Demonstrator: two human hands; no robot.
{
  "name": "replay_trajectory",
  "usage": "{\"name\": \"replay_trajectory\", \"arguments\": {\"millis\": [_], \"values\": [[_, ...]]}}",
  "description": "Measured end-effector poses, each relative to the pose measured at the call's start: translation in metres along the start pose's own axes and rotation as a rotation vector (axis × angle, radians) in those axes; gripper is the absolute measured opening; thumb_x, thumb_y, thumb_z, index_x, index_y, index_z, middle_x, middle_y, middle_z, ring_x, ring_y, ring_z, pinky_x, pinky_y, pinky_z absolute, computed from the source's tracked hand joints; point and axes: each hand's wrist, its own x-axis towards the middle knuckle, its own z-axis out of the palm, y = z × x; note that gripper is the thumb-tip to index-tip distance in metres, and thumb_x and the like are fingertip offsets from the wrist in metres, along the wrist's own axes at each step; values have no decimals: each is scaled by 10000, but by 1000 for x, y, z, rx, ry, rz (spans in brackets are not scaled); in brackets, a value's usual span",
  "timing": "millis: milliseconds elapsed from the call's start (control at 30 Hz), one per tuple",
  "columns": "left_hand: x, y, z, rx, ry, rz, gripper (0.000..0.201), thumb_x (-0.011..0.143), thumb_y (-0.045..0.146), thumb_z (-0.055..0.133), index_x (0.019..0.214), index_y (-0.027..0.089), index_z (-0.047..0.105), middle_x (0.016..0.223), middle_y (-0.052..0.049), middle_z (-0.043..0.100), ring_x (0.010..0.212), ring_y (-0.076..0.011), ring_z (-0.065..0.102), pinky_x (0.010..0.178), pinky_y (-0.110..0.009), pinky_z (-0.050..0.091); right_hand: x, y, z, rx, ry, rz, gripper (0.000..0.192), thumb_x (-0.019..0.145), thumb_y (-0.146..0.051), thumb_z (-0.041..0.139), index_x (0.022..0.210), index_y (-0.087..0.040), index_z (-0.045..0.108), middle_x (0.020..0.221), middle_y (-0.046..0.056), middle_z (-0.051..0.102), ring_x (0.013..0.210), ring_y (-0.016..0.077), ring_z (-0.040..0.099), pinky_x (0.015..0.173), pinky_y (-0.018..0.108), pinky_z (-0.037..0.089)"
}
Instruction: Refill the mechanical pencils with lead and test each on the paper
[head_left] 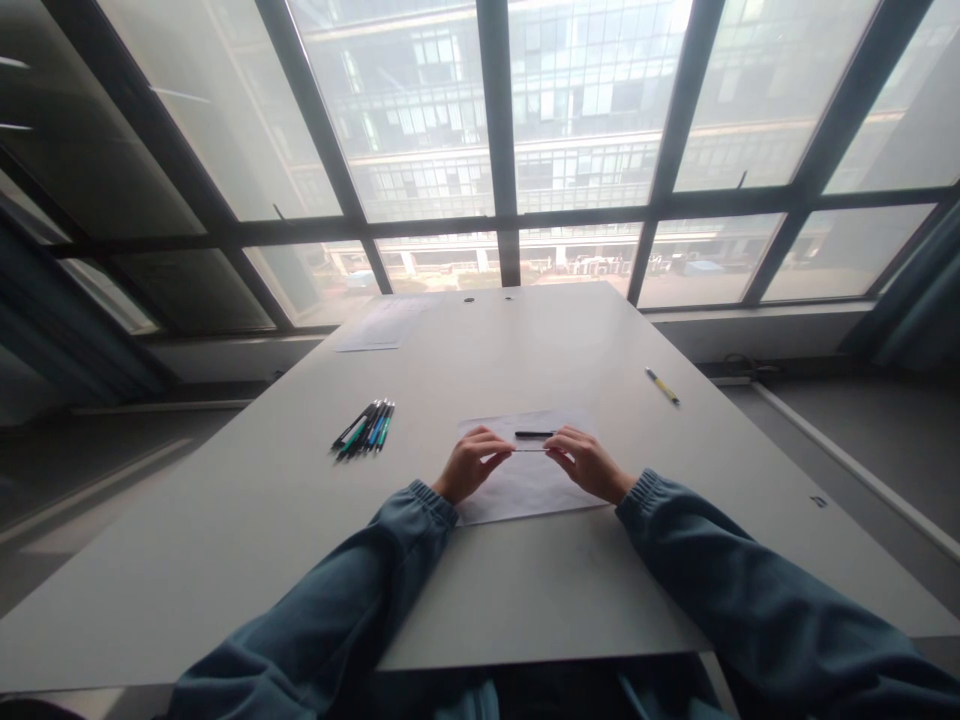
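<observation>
A wide bank of windows point(585, 100) stands beyond both hands. Nearer, a large white table point(495, 365) spreads beneath them and out to either side. On it, directly under the hands, is a white sheet of paper point(532, 490); a second, printed sheet point(381, 325) lies well ahead of the left hand and off to its left. The left hand point(474, 465) and the right hand point(587, 463) face each other, fingertips a little apart, each pinching one end of a thin rod between thumb and fingers. To the left of the left hand, apart from it, rests a bundle of pens point(364, 430), black, green and blue. Ahead and to the right of the right hand lies a yellow pen point(662, 386). A black pen point(529, 435) sits just beyond the fingertips, its right end reaching the right hand's fingers; whether they touch it, I cannot tell. Slimmest is the thin rod point(530, 450), level between the two hands, above the first sheet.
</observation>
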Motion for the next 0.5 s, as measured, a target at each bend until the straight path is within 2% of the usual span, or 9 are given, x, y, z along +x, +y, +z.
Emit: {"name": "replay_trajectory", "arguments": {"millis": [200,500], "values": [[0,3,1,70,-54,39,166,938,273,611,1007,228,755,899,-62,748,845,-183,639,815,-349,502,3,-6,0,-17,-34,-31,104,958,-164,551,920,-180,646,839,69,637,797,189,574,739,302,463],[-1,7,3,108,-51,61,183,942,261,607,1084,226,718,911,-56,747,859,-183,641,814,-345,491,2,-7,1,-50,-137,-20,156,970,-207,551,893,-178,683,788,58,645,718,169,571,672,279,444]]}}
